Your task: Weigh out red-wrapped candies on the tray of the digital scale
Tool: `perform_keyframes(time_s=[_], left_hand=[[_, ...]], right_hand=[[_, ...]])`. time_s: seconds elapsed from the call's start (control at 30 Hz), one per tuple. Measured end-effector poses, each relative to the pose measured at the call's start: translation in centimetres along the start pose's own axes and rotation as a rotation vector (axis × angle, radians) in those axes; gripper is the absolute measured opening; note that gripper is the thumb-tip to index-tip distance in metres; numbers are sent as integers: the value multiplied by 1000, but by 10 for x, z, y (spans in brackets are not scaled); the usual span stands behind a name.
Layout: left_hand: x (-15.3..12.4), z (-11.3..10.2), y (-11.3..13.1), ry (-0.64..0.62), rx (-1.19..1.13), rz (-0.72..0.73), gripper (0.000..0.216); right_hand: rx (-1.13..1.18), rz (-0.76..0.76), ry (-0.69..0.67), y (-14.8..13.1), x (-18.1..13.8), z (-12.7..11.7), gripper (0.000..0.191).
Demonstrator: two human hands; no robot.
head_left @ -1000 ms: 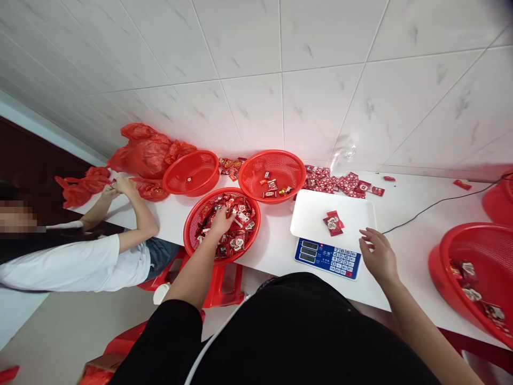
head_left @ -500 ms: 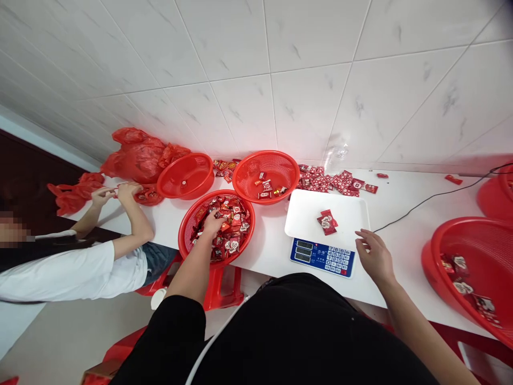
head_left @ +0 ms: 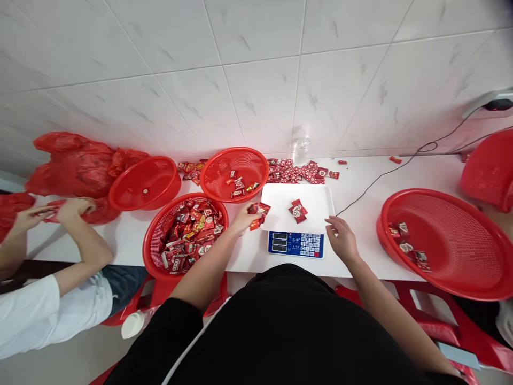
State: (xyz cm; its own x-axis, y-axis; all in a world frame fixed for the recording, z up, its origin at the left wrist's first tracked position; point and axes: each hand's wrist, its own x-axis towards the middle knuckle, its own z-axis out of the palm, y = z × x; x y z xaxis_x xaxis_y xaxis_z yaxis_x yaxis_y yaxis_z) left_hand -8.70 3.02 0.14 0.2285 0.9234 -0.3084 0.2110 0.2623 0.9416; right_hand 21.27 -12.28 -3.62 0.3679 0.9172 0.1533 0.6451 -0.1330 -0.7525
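Note:
My left hand (head_left: 242, 219) is closed on a few red wrapped candies (head_left: 260, 212), held by the left edge of the white weighing tray (head_left: 276, 211). My right hand (head_left: 341, 238) is at the tray's right edge, fingers slightly bent and apart, with nothing in them. A few red candy packets (head_left: 297, 210) lie in a small pile on the tray. Below it sits the blue panel of the digital scale (head_left: 295, 245), with dark displays and a keypad. To the left of my left hand stands a red basket (head_left: 152, 243) full of mixed wrapped candies (head_left: 190, 230).
Behind are a red basket (head_left: 216, 174) with few candies and another red basket (head_left: 120, 195). Candy packets (head_left: 286, 172) and a clear plastic bag (head_left: 301, 151) lie along the wall. A large red basket (head_left: 465, 235) stands right, near a black cable (head_left: 377, 184). A co-worker (head_left: 76, 230) works at left.
My left hand has come out of the full basket with candies and moved right to the tray. My right hand stays by the tray's right edge. The view has shifted to the right.

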Motion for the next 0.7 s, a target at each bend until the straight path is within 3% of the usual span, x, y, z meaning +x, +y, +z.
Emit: perform_keyframes(time_s=[0.1, 0.2, 0.33, 0.5, 0.7], left_hand=[[21, 58, -5, -82, 42, 3, 38], [33, 85, -2, -93, 83, 6, 34], [35, 92, 7, -78, 66, -27, 41], [29, 91, 15, -161, -16, -134, 52], [26, 82, 15, -220, 190, -56, 54]], right_hand=[[2, 13, 6, 5, -6, -8, 32], [0, 26, 26, 10, -12, -16, 31], [-1, 54, 42, 14, -20, -21, 31], [18, 77, 22, 15, -25, -19, 31], [3, 66, -2, 14, -23, -17, 32]])
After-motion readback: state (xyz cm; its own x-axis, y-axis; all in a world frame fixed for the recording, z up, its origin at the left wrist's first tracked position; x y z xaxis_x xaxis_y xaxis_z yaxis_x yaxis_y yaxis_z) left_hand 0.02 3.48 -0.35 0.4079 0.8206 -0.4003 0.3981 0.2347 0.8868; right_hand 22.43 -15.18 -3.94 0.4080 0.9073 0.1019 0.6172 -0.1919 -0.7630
